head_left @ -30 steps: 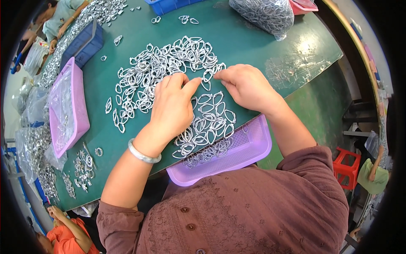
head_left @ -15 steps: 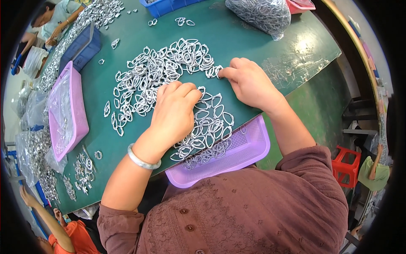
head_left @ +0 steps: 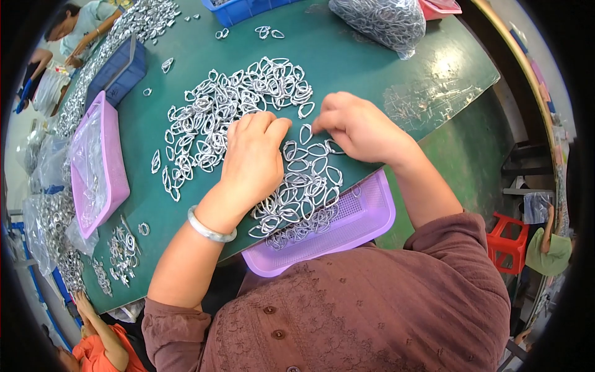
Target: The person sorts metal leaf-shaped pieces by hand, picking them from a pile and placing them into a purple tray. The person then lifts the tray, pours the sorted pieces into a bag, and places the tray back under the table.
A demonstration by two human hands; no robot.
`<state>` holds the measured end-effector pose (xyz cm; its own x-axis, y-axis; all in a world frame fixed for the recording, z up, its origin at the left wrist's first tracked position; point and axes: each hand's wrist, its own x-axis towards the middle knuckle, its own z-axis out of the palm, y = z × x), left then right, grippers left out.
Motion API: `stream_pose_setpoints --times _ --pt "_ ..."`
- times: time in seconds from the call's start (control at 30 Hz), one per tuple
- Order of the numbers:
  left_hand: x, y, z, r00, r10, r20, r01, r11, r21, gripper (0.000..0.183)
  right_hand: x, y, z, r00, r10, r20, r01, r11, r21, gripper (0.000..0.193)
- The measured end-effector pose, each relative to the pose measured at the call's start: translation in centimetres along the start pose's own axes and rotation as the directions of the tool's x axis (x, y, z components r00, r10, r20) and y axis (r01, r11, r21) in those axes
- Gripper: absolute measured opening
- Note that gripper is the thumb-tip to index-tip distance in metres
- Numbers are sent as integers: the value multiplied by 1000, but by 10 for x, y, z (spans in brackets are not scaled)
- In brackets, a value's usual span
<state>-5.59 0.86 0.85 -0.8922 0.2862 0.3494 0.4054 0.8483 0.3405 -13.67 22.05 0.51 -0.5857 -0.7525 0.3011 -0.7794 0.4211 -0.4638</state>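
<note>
A large heap of silvery oval metal rings (head_left: 207, 115) spreads over the green table. Nearer the edge lies a smaller group of the same rings (head_left: 300, 189). My left hand (head_left: 254, 152) rests between the two groups, fingers curled down together; its fingertips and anything in them are hidden. My right hand (head_left: 359, 130) is closed, thumb and index finger at the edge of one oval ring (head_left: 305, 134) at the top of the near group. A pale bangle (head_left: 211, 227) circles my left wrist.
Below the table edge sits a purple basket (head_left: 378, 214) with rings in it. Another purple basket (head_left: 118, 167) and a blue bin (head_left: 118, 71) stand left. A bag of metal parts (head_left: 384, 25) lies at the far right. Co-workers sit at the left; a red stool (head_left: 507, 245) stands right.
My right hand has drawn back from the heap toward the near group, and an oval ring now lies at its fingertips. My left hand has shifted slightly. The orange-clad co-worker's arm has moved.
</note>
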Motion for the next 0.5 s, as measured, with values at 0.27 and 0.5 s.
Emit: stream_pose_setpoints --times 0.27,0.5 --pt "4 1 2 1000 -10 29 9 999 35 46 8 2 -1 997 3 83 0 999 -35 21" --pt "12 4 4 994 20 110 -22 1000 17 43 33 22 9 989 83 -119 -104 978 -180 16"
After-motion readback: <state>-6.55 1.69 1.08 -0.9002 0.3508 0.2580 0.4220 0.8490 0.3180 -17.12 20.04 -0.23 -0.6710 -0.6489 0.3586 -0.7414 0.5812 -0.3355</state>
